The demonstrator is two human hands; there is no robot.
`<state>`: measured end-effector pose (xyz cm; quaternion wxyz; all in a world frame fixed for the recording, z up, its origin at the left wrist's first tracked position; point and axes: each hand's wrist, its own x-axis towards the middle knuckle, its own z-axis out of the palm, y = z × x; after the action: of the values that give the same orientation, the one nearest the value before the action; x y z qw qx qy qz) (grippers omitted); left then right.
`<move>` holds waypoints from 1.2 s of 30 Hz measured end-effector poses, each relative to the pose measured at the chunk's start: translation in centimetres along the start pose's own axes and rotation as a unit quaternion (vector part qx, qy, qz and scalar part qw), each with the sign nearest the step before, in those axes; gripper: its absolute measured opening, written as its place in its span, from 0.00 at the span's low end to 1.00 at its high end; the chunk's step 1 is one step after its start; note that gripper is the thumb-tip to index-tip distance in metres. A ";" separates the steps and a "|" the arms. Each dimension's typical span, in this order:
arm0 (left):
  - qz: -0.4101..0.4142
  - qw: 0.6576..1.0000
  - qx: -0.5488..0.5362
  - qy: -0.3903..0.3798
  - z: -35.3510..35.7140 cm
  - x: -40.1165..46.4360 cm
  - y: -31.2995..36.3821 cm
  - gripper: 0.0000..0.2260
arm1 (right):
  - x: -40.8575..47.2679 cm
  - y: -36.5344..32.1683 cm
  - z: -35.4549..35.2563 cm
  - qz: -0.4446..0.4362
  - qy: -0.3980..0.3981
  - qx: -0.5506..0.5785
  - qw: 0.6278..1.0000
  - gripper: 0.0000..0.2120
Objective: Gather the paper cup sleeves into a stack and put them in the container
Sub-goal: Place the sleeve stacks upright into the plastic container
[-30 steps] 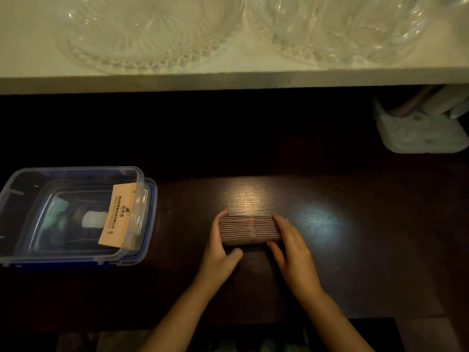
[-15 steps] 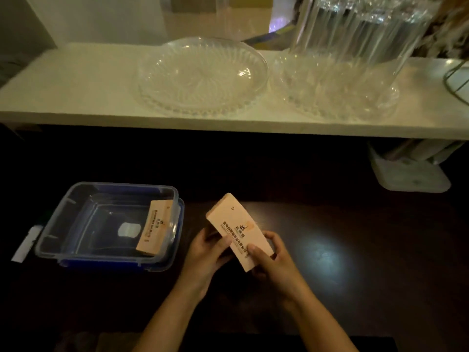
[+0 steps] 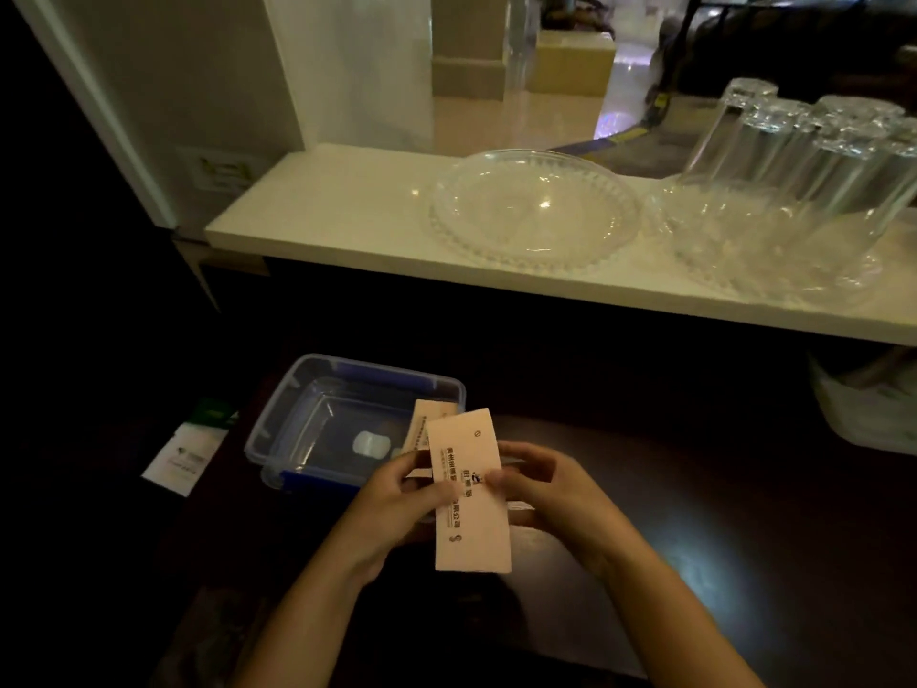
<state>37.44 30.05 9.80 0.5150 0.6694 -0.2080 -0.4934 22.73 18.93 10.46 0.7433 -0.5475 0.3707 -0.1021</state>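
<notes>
A stack of flat tan paper cup sleeves with dark print is held upright above the dark table, its printed face toward me. My left hand grips its left edge and my right hand grips its right edge. Just behind the stack stands a clear plastic container with blue clips, open on top. One more sleeve leans against the container's right inner wall. The stack's upper left corner overlaps the container's right rim in view.
A white shelf above the table carries a glass dish, a second dish and several upturned glasses. A white and green card lies left of the container. A pale tray sits at far right.
Both hands lifted the stack off the table, turned it from lying on edge to upright, and carried it left toward the container. The camera view tilted upward.
</notes>
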 end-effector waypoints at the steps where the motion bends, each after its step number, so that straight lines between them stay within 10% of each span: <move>1: -0.003 1.000 0.005 0.000 -0.6 -0.3 0.1 0.12 | 0.2 -0.1 0.7 0.009 0.000 -0.005 1.000 0.18; 17: -0.031 0.999 0.011 0.034 -8.8 3.5 1.7 0.12 | 4.9 -0.6 4.4 -0.093 0.008 -0.111 0.989 0.14; 21: -0.068 0.994 0.047 0.069 -12.9 7.5 2.2 0.14 | 7.9 -0.8 1.6 -0.263 0.050 -0.513 0.815 0.19; 27: -0.145 0.982 0.120 0.036 -14.6 13.3 0.5 0.15 | 11.3 0.6 1.3 -0.324 -0.095 -0.753 0.565 0.27; 36: -0.205 0.967 0.150 -0.012 -12.1 16.6 -1.5 0.15 | 12.9 1.0 0.9 -0.295 -0.134 -0.781 0.534 0.25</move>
<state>54.76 23.48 0.84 0.2940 0.7616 -0.1437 -0.5594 32.21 12.81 3.98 -0.0110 -0.9958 0.0167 0.0892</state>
